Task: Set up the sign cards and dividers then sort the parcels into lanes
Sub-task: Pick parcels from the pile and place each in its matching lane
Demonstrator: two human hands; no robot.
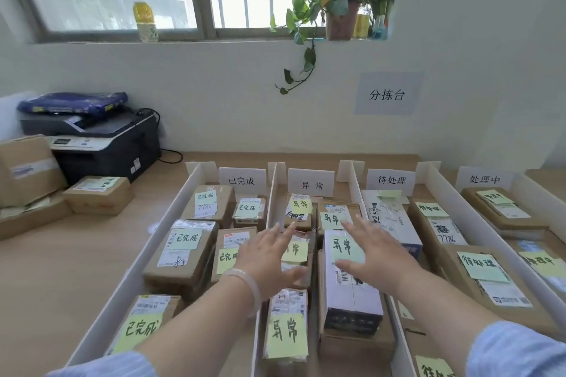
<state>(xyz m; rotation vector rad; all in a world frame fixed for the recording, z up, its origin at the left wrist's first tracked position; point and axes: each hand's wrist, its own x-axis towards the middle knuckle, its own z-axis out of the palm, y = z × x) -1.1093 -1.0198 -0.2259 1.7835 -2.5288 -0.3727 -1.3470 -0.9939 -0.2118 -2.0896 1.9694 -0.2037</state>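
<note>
White dividers (269,211) split the wooden table into several lanes. A white sign card (311,182) stands at the far end of each lane. Cardboard parcels with green sticky notes fill the lanes. My left hand (269,257) hovers with fingers spread over the second lane, above a small parcel (295,251). My right hand (376,257) is also spread flat, over the white and grey parcel (352,294) in the same lane. Neither hand holds anything.
A dark printer (101,144) with a blue bag on top stands at the far left. Stacked boxes and one labelled parcel (99,194) lie beside it, outside the lanes. A potted plant (340,6) and a bottle (144,21) sit on the window sill.
</note>
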